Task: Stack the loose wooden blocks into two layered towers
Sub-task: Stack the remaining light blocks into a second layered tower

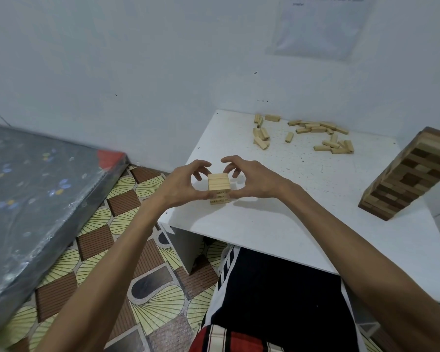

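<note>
A small tower of pale wooden blocks [219, 187] stands near the left front of the white table [302, 224], its top layer three blocks side by side. My left hand [184, 182] cups its left side and my right hand [250, 181] its right side. Both thumbs press against the tower's lower sides, while the fingers curl behind the top layer. Several loose pale blocks [305, 133] lie scattered at the back of the table.
A tall tower of mixed light and dark blocks [412, 174] stands at the table's right edge. A wrapped mattress [36, 199] lies on the patterned floor to the left. A paper sheet [320, 26] hangs on the wall, and my lap sits under the table's front edge.
</note>
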Available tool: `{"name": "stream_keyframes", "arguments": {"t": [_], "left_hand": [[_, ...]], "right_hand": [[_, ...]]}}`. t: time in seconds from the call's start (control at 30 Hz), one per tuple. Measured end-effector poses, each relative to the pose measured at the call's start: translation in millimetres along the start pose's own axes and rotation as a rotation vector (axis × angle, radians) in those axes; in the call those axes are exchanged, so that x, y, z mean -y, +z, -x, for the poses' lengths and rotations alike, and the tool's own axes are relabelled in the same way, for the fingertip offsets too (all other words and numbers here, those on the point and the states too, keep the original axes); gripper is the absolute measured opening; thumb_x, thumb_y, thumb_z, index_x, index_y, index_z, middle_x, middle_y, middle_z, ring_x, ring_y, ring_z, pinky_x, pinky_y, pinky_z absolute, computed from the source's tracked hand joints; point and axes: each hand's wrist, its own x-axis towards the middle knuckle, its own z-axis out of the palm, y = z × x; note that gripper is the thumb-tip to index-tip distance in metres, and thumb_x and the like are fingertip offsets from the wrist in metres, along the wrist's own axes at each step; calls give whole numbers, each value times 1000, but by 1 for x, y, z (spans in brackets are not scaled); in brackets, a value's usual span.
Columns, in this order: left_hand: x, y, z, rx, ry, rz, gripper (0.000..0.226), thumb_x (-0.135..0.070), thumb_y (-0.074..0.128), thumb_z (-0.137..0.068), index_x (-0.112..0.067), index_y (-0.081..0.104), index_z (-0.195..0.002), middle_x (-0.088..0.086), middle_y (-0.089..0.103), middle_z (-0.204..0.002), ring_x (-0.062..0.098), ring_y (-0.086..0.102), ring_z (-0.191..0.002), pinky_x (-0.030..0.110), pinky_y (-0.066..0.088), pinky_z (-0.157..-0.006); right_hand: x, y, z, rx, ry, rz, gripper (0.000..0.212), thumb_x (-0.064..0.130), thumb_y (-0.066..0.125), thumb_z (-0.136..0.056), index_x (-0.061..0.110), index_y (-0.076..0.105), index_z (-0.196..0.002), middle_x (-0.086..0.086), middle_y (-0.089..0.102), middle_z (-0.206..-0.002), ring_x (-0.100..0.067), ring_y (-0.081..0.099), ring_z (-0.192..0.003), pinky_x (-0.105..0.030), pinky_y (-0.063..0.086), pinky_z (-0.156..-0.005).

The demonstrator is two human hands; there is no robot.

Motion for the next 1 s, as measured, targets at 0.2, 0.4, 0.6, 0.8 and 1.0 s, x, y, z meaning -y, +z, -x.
{"name": "stream_keyframes", "arguments": {"t": [0.2,0.4,0.6,0.8,1.0], "left_hand": [[8,3,3,41,-30,21,81,-43,89,-72,-31,49,-141,-20,64,-122,-3,58,-110,31,51,-92],[8,9,5,-10,-20,66,84,-41,91,-70,-32,48,-140,-23,66,-123,-1,60,-112,30,48,-90],[5,14,0,-36,5,98,86,-37,92,-70,-28,46,-142,-21,67,-124,4,60,-112,26,44,-89],[7,19,1,-56,-7,111,86,-36,92,-71,-28,46,-143,-21,68,-122,1,60,-109,22,43,-87],[9,22,2,-76,-20,133,86,-36,91,-73,-26,44,-145,-20,69,-122,1,60,-110,21,43,-86]], "right_hand": [[-5,3,6,22,15,-10,90,39,83,-84,27,29,-155,5,59,-141,-11,54,-123,-25,47,-91],[-4,5,8,-35,20,-73,88,32,83,-84,26,31,-154,6,61,-140,-10,55,-122,-25,48,-93],[-6,8,4,-41,18,-94,90,28,86,-81,27,32,-153,7,62,-138,-11,55,-121,-21,46,-89],[-5,13,2,-60,26,-146,91,29,87,-79,29,33,-152,13,64,-133,-7,57,-119,-21,45,-88],[-4,14,1,-69,36,-160,93,31,88,-80,30,31,-153,16,65,-131,-3,57,-116,-16,44,-84]]}}
